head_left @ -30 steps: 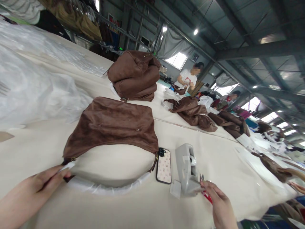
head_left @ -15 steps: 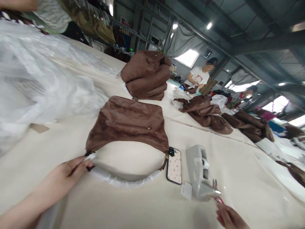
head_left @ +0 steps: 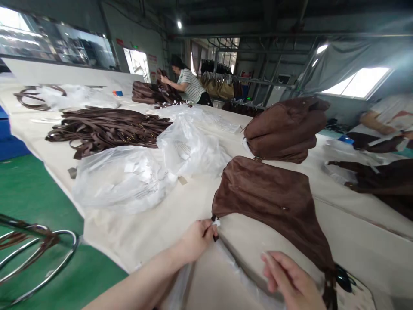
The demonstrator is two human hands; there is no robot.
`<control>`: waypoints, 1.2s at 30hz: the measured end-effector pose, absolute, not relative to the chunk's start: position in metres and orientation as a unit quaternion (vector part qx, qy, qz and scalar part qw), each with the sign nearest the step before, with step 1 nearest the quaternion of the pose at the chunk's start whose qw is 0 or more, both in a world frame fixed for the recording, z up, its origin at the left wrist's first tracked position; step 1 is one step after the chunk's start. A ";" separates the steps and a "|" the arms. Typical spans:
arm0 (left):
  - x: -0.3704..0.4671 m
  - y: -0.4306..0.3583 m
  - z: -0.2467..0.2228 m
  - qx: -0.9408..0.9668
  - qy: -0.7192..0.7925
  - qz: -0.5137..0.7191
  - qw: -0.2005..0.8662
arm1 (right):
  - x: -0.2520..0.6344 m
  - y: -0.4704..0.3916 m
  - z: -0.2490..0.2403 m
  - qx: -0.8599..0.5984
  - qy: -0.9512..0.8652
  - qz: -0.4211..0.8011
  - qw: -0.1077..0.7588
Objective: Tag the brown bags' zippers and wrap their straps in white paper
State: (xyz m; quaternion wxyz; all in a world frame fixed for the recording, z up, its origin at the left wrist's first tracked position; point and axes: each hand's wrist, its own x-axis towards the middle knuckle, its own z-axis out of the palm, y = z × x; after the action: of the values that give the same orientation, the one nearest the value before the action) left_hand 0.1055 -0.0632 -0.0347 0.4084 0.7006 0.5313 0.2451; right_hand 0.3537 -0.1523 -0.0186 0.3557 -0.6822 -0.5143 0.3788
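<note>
From where I stand, the work in hand seems to be at one end of the strap (head_left: 232, 261), where it joins the corner of a brown bag (head_left: 266, 189) lying flat on the table (head_left: 112, 230) right in front of the person. The left hand (head_left: 197, 239) pinches that end between thumb and fingers, a white scrap (head_left: 216, 221) showing at the tips. The right hand (head_left: 288, 275) is held over the wrapped length of the strap, its thumb and forefinger drawn close together; it is blurred, and I can't tell whether anything sits between them. I'd judge that the next move calls for a steady left pinch and careful right fingertips at that small join. A phone (head_left: 353, 292) lies just beside the bag's near corner. Beyond the bag sits a heap of brown bags (head_left: 287, 131); to the left are crumpled clear plastic (head_left: 129, 178) and a pile of dark straps (head_left: 109, 127). Farther off, a co-worker in a striped top (head_left: 191, 82) leans over more brown goods (head_left: 145, 92), and the floor (head_left: 58, 185) shows green past the table's edge.
</note>
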 end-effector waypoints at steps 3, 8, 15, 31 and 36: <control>0.105 -0.062 -0.038 0.706 0.514 0.262 0.410 | 0.296 -0.105 -0.005 -0.565 -0.522 0.522 0.368; 0.104 -0.058 -0.042 0.708 0.502 0.260 0.423 | 0.258 -0.069 -0.021 -0.501 -0.472 0.608 0.396; 0.104 -0.055 -0.042 0.713 0.490 0.254 0.432 | 0.261 -0.064 -0.041 -0.515 -0.459 0.624 0.369; 0.106 -0.057 0.000 0.372 0.519 0.227 0.735 | 0.271 -0.078 -0.038 -0.437 -0.428 0.710 0.349; 0.103 -0.072 0.012 0.159 0.378 0.168 0.897 | 0.266 -0.083 -0.038 -0.428 -0.438 0.709 0.348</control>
State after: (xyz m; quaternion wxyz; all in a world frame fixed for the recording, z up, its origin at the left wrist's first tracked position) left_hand 0.1026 -0.0716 0.0117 0.8966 0.1585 0.3780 0.1676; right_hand 0.2662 -0.0827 -0.0377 0.3483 -0.4280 -0.4383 0.7095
